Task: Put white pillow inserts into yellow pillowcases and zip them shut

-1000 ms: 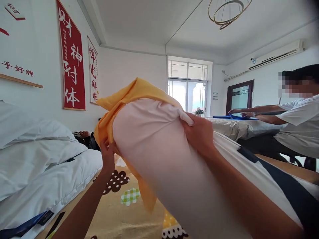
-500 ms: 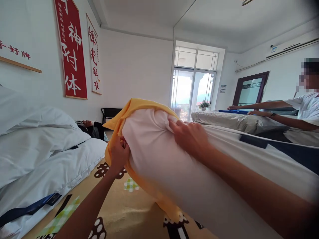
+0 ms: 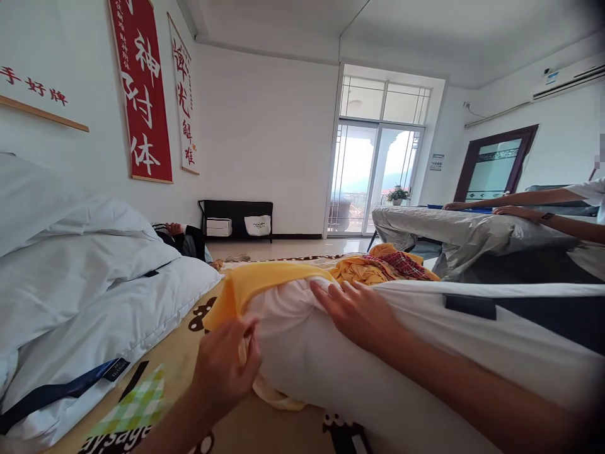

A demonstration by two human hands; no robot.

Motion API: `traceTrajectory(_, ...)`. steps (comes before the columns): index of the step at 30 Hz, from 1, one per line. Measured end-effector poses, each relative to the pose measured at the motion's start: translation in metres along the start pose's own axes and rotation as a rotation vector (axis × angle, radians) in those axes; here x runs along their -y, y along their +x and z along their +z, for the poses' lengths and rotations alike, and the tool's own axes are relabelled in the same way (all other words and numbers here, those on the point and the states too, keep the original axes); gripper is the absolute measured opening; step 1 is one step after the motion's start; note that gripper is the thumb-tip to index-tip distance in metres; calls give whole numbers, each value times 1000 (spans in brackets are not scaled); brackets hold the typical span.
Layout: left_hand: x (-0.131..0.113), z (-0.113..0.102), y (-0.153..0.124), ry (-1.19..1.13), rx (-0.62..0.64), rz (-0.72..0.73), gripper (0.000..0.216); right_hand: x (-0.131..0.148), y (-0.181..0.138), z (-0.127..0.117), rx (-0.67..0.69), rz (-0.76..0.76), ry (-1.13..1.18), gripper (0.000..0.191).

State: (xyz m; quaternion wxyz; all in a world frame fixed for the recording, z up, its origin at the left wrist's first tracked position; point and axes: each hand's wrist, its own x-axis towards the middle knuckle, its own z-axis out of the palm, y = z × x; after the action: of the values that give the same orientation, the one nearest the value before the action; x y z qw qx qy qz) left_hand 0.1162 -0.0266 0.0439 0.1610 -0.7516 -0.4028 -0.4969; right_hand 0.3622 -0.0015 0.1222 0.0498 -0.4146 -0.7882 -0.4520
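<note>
A long white pillow (image 3: 331, 372) lies in front of me on a patterned beige bed cover (image 3: 155, 391). A yellow pillowcase (image 3: 259, 280) covers its far end. My left hand (image 3: 227, 366) is closed on the yellow pillowcase's edge at the pillow's left side. My right hand (image 3: 359, 312) rests on top of the pillow with its fingers stretched out flat, just behind the pillowcase's rim. Both forearms reach in from the bottom of the view.
Stacked white pillows (image 3: 80, 284) lie at my left. Crumpled yellow and red cloth (image 3: 382, 268) sits beyond the pillow. At the right another person's arms (image 3: 515, 211) rest on a grey-covered table (image 3: 449, 233). Red wall banners (image 3: 142, 94) and a glass door (image 3: 373, 176) stand behind.
The pillow has come down from raised to lying low on the bed. My left hand moved down along the pillowcase edge. My right hand went from gripping to lying flat.
</note>
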Motion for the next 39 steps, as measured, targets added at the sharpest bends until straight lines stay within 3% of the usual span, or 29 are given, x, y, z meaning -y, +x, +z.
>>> traceTrajectory(1, 5, -3, 19, 114, -60, 26, 31, 5, -5, 7, -38, -19, 5, 44)
traceTrajectory(2, 10, -2, 38, 221, -29, 48, 39, 8, -10, 12, -90, -28, 8, 44)
traceTrajectory(5, 20, 16, 81, 402, 234, 99, 36, 7, -20, 20, -265, -17, 26, 43)
traceTrajectory(7, 19, 31, 98, 438, 328, 48, 28, 3, -24, 19, -340, -15, 52, 43)
traceTrajectory(10, 4, 47, 117, 431, 330, -30, 25, -2, -27, 12, -391, -33, 92, 45)
traceTrajectory(17, -45, 52, 155, 277, 342, 54, 14, -1, -17, -2, -402, 23, 141, 39)
traceTrajectory(22, -63, 47, 144, 276, 263, 166, 14, -3, 0, -2, -153, 160, 320, 24)
traceTrajectory(25, -59, 52, 125, 370, 280, 148, 22, -1, 5, 3, 9, 242, 445, 21)
traceTrajectory(28, -36, 59, 103, 452, 367, 34, 24, 0, 5, 10, 24, 200, 502, 25)
traceTrajectory(31, -8, 55, 83, 498, 413, -38, 22, -11, 2, 12, 4, 106, 608, 47)
traceTrajectory(33, 3, 45, 72, 505, 430, -38, 20, -26, -3, 11, -27, 127, 647, 57)
traceTrajectory(36, -3, 27, 67, 512, 467, -13, 15, -40, -12, 5, -20, 174, 524, 50)
traceTrajectory(39, -21, 16, 81, 571, 448, 51, 18, -30, -21, -4, 68, 74, 447, 44)
